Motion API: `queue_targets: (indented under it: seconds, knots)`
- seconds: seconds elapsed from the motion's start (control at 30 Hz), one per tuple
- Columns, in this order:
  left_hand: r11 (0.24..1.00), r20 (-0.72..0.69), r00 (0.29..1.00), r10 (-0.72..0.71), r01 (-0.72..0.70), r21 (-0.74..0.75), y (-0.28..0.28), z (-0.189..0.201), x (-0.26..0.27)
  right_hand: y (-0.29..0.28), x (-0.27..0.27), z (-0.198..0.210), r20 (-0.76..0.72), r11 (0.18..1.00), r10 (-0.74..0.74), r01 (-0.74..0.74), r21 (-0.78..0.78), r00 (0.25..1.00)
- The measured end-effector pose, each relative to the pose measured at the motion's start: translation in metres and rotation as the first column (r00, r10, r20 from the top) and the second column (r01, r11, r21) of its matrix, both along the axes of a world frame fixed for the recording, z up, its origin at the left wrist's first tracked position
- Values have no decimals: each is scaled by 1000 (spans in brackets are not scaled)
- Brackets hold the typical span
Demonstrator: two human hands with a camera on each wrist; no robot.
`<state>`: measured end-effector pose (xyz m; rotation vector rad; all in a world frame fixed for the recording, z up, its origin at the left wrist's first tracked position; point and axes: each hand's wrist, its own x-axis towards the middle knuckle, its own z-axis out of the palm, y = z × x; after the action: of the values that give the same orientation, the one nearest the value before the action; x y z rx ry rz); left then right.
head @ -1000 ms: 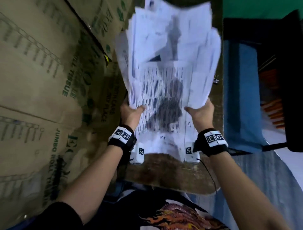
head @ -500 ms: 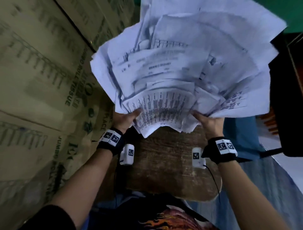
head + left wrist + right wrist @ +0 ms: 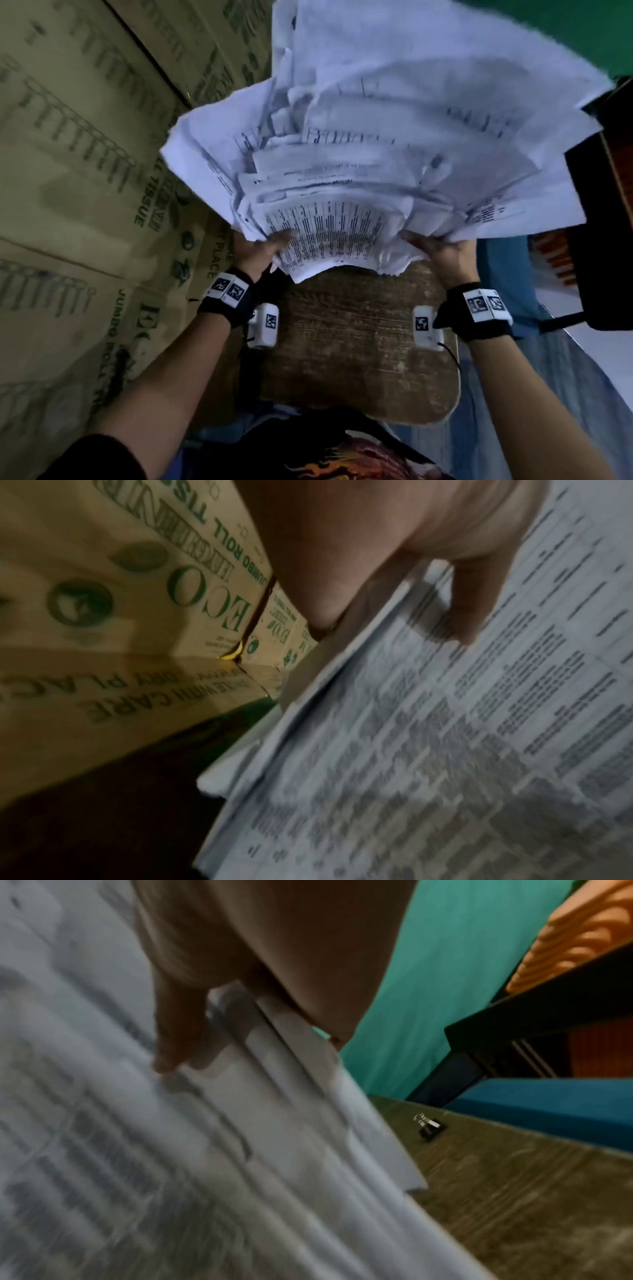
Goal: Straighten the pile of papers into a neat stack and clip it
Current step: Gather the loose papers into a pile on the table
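1. The boxes (image 3: 78, 178) fill the left side of the head view, printed in green; against a second ago they sit lower and tilt more in the frame.
2. The papers (image 3: 376, 164) are lifted off the table (image 3: 359, 342) and held up in front of the person, fanned wide and uneven, sheets jutting at different angles. A second ago the pile lay flat on the wood; half a second ago it was already raised, and now it spreads wider still and reaches further right.
3. The table shows far more bare wood near the person than a second ago.
4. The left hand (image 3: 260, 253) grips the papers at their lower left edge, thumb on the printed top sheet, fingers curled beneath. The hold is the same as before.
5. The right hand (image 3: 445, 253) grips the lower right edge likewise, thumb on top and fingers under.
6. The clip (image 3: 430, 1126) lies alone on the table in the right wrist view, well apart from the papers.
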<state>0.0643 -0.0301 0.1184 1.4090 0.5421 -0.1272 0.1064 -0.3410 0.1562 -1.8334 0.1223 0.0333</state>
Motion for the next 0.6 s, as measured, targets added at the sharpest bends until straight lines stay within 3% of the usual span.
queue_targets:
  seconds: [0.07,0.2,0.3,0.43,0.53,0.6]
  knots:
    - [989,-74,986,-147,147,-10,7,6,-4,-14,0,-14,11,998,68,-68,0,998]
    - [956,10,956,-292,291,38,9,20,9,-2,3,-5,-49,993,113,-115,-30,992]
    - [975,0,982,-187,186,124,-1,27,22,13,8,8,4,996,87,-87,10,996]
    - [979,59,998,11,-23,203,14,19,30,0,5,19,-26,968,244,-242,63,969]
    - [988,108,993,-37,20,152,7,33,22,-4,4,10,-87,953,303,-301,45,949]
    - [979,116,992,-50,26,201,-6,36,23,12,5,2,-91,980,199,-200,-1,976]
